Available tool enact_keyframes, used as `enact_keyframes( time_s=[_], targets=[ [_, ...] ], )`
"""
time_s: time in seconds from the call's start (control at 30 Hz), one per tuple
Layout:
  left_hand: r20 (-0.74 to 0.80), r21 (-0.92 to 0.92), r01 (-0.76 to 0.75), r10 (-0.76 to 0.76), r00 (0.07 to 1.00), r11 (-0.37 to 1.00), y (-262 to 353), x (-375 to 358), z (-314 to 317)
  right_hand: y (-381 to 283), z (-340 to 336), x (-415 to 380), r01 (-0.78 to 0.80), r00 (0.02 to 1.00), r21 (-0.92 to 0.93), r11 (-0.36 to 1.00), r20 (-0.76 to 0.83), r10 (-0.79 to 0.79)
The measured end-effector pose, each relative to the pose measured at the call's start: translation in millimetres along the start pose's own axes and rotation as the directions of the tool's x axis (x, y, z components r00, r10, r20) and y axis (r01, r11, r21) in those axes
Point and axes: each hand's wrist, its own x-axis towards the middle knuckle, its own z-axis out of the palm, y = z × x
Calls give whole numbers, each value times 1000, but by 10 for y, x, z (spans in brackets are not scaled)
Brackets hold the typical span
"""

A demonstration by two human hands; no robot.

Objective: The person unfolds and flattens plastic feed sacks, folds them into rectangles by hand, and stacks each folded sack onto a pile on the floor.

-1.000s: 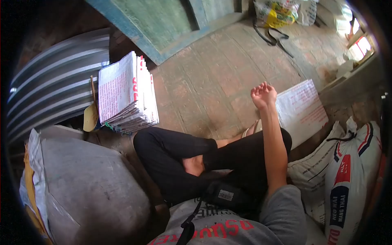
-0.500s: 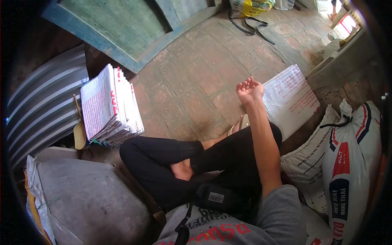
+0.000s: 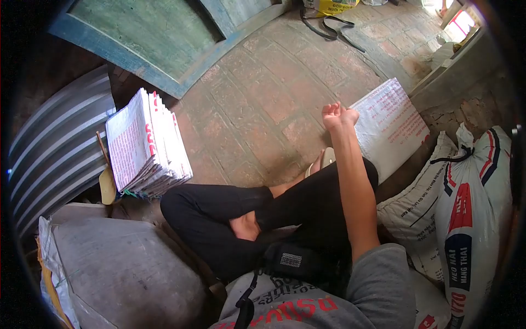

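My right hand (image 3: 338,115) is stretched out in front of me above the brick floor. Its fingers are curled into a fist, and I see nothing in it. It sits at the left edge of a flat white printed sack (image 3: 394,129) lying on the floor; whether it touches the sack is unclear. I sit cross-legged in black trousers (image 3: 230,219). My left hand is out of sight.
A stack of white printed sacks (image 3: 143,143) leans at the left beside corrugated metal sheets (image 3: 52,148). Filled sacks (image 3: 466,219) stand at my right, and a grey filled sack (image 3: 120,268) lies at the lower left. A blue-green door (image 3: 148,27) and black straps (image 3: 329,27) lie ahead.
My right hand has closed from loosely curled, palm-up fingers into a fist and shifted slightly toward the flat sack. The view has tilted a little.
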Motion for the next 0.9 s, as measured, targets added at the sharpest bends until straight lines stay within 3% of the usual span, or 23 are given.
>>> enact_keyframes(
  time_s=[0.17,0.27,0.33,0.37,0.4,0.43,0.47,0.5,0.57,0.67,0.77,0.8,0.87,0.9],
  targets=[
    [58,-44,15,-12,998,999,-53,-231,-77,-141,60,103,62,958,-61,996,-276,-77],
    [186,-99,16,3,983,995,-9,-631,-241,-264,131,506,55,921,-101,993,-380,-90],
    [350,-215,-115,186,918,970,220,-912,-321,-290,30,1055,65,871,-188,980,-469,-148],
    [362,-372,-261,399,843,891,392,-975,-280,-334,-19,1269,14,878,-246,969,-460,-130],
    [134,-587,-537,727,674,606,668,-950,-68,-437,-11,1432,-39,887,-316,948,-447,-113],
    [-34,-635,-661,840,542,401,942,-984,28,-436,-32,1477,-49,885,-381,923,-446,-137],
    [19,-760,-585,909,417,284,1138,-950,-44,-394,-32,1436,-35,884,-447,894,-431,-181],
    [159,-767,-577,955,250,279,1287,-799,-186,-369,-8,1395,-16,886,-505,863,-408,-222],
    [316,-816,-466,939,136,342,1626,-508,-145,-379,10,1234,52,867,-616,786,-362,-342],
    [438,-827,-280,871,221,487,2183,-103,58,-424,4,794,191,756,-808,558,-241,-608],
    [513,-834,-120,837,191,539,2654,310,200,-473,53,234,276,546,-939,204,-22,-838],
    [539,-811,-147,820,192,567,2801,499,257,-481,57,41,290,448,-955,56,83,-890],
    [540,-777,-218,804,249,590,3009,725,417,-439,98,-289,429,276,-852,-301,441,-854],
    [559,-746,-260,788,257,614,3075,806,504,-365,100,-375,534,174,-699,-476,641,-747]
  ],
)
